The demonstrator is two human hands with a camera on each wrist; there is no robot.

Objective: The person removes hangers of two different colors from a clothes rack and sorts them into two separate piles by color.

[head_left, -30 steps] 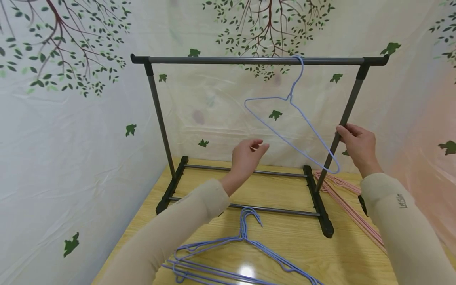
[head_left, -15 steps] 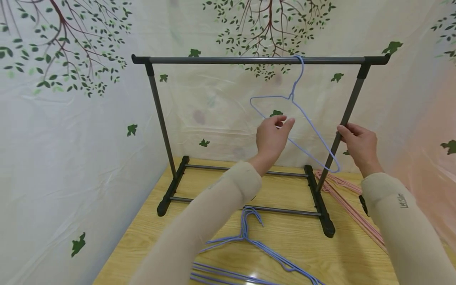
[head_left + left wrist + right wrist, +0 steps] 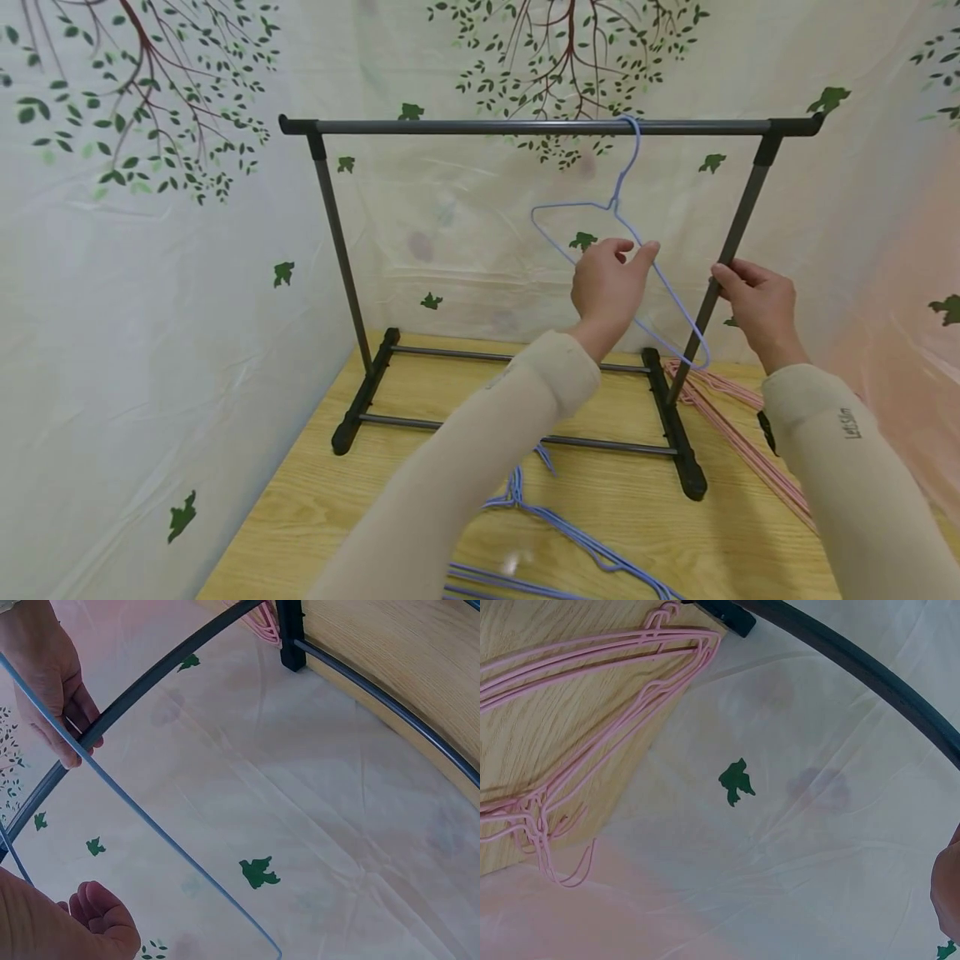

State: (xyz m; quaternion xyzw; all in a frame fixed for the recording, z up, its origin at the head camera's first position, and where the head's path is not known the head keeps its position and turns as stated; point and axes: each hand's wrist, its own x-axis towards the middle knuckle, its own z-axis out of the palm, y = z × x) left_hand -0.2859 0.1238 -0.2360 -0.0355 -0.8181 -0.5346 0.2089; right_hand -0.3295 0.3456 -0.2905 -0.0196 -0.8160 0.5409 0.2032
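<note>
A blue wire hanger hangs by its hook from the top bar of a dark garment rack, near the right end. My left hand is raised in front of the hanger, its fingers loosely curled and nothing seen between them. Its thumb overlaps the hanger's right arm in the head view; in the left wrist view the hand shows beside the hanger's wire. Whether they touch, I cannot tell. My right hand grips the rack's right post between thumb and fingers.
Several blue hangers lie stacked on the wooden table in front of the rack, partly hidden by my left sleeve. Several pink hangers lie right of the rack base. A patterned cloth backdrop stands behind.
My left hand has moved right and up, from left of the hanging hanger to in front of it. The hanger has turned slightly. My right hand stays on the post.
</note>
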